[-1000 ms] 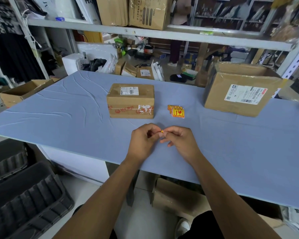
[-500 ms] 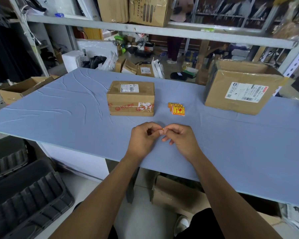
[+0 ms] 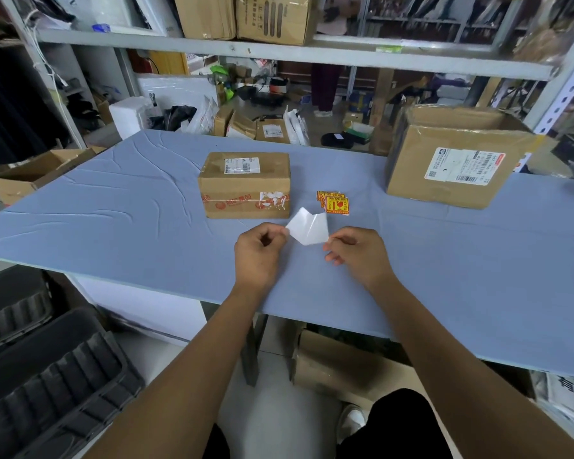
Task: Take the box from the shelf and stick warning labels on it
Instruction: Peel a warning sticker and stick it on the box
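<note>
Now apparently mid-peel: left hand (image 3: 262,250) pinching one corner of a white sheet (image 3: 307,230), right hand (image 3: 355,256) pinching the opposite corner, both held just above the blue table (image 3: 113,210). Cannot tell which layer is sticker and which is backing, with only white faces showing and a crease running between the two halves.

Box (image 3: 246,183) sitting flat on the table just beyond the hands, off the shelf already, taped shut, shipping slip (image 3: 242,165) on top, no warning label visible on it so far. Stack of warning labels (image 3: 333,203) lying just to the right of the box, not touching it. Bigger carton (image 3: 454,157) well off to the right, likely not part of this.

Plenty to spoil from here:
- Could fold the glue side onto itself if pulled apart too fast or allowed to go slack
- Could tear at the crease under uneven pulling
- Could cling to a fingertip and come away wrinkled when pressed down
- Could land crooked, or over the shipping slip, if placed in haste
- Could shove the box along the smooth table while rubbing down, unless steadied with the free hand
</note>
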`<state>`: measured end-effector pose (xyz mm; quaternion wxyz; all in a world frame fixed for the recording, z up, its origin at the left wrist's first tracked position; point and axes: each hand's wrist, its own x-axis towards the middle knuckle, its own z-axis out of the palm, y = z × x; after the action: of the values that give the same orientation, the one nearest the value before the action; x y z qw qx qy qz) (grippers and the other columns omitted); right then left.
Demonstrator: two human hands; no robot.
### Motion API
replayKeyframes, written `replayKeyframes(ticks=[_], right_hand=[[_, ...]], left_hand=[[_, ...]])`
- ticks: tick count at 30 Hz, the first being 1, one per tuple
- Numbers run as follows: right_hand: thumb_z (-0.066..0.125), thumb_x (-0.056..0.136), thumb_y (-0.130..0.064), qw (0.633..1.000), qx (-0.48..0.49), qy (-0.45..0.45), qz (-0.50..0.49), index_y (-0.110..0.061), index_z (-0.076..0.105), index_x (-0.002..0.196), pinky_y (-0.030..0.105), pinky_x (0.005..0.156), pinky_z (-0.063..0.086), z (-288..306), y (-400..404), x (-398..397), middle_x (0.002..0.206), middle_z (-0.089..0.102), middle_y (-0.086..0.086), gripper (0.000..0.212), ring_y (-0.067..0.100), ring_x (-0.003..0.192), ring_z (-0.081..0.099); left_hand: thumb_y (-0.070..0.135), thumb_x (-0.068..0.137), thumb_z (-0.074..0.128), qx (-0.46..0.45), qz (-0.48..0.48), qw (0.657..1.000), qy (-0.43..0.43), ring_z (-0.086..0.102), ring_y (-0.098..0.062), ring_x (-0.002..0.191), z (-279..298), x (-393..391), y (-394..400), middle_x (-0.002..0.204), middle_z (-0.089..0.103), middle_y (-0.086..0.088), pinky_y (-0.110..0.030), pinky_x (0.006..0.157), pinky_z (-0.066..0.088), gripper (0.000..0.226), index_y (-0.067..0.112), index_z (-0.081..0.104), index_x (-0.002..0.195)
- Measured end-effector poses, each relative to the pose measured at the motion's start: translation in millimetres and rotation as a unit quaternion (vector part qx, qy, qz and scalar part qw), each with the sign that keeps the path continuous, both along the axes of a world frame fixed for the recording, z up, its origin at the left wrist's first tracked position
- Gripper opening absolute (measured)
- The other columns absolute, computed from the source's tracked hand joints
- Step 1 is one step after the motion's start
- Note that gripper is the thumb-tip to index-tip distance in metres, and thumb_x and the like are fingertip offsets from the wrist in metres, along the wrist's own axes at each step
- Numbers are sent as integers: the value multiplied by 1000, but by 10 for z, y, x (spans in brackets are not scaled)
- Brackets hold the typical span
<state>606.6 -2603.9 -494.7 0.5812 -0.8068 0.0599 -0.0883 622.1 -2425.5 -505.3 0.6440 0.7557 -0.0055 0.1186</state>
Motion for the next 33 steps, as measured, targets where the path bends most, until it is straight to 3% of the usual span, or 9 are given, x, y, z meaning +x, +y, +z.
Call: replayKeyframes(ticks=[3,7,10,15,19,23,25,29,33], right_hand=[[66,81,-5,998,-7,11,-69,-12,70,66,26,63,55,-18,-227,-44,65,71,9,17,11,52,66],[68,84,-15,993,-13,24,-111,-4,72,75,29,64,58,-30,-332,-88,67,72,8,15,8,49,65],[67,86,-20,994,1,33,-104,-6,71,72,25,55,53,14,-239,-71,65,70,5,21,12,50,64],[61,93,-25,994,69,69,-39,-3,69,75,21,45,45,155,22,-38,58,65,9,29,15,42,57],[63,92,-29,992,79,100,-1,-1,70,78,20,40,39,240,163,-15,58,62,8,32,14,39,50],[63,91,-17,994,55,85,38,-3,71,84,20,41,37,204,167,-20,66,65,8,18,12,42,50],[63,90,-13,996,41,62,46,-4,71,86,19,41,38,163,157,-21,68,65,8,13,12,43,50],[67,88,-11,999,17,9,27,-5,71,90,13,44,38,70,176,-2,66,62,1,7,13,48,50],[68,87,-14,999,15,-29,-23,-9,73,89,12,47,40,20,221,95,72,64,-3,8,4,43,51]], left_hand=[[9,92,62,3,3,1000,2,61,3,69,-6,0,-5,78,70,12,-4,65,47,15,10,76,89],[10,92,62,5,-3,1000,-5,61,-3,73,0,-20,-11,79,70,8,-7,67,48,14,10,75,88],[9,93,61,-2,-12,1000,-5,59,-9,71,8,-30,-14,80,70,-3,-13,68,49,13,9,73,87],[6,92,62,-26,-33,999,-5,58,-13,69,11,-22,5,73,66,-3,-30,75,52,8,5,70,90],[2,91,62,-19,-49,998,-25,58,-10,68,1,-13,25,72,65,0,-27,74,52,8,4,69,88],[-3,90,61,-27,-65,997,-27,63,-5,69,10,-17,37,77,68,1,-23,74,55,14,7,70,90],[-4,91,60,-38,-74,996,-24,66,-10,75,10,-6,41,80,70,1,-24,76,57,17,9,69,95],[5,97,54,-98,-57,994,-1,64,-11,70,36,-10,17,78,69,-3,-21,71,57,13,8,66,102],[12,96,59,-131,-46,990,3,58,-12,71,68,-2,39,76,65,-2,-19,70,53,12,11,69,89]])
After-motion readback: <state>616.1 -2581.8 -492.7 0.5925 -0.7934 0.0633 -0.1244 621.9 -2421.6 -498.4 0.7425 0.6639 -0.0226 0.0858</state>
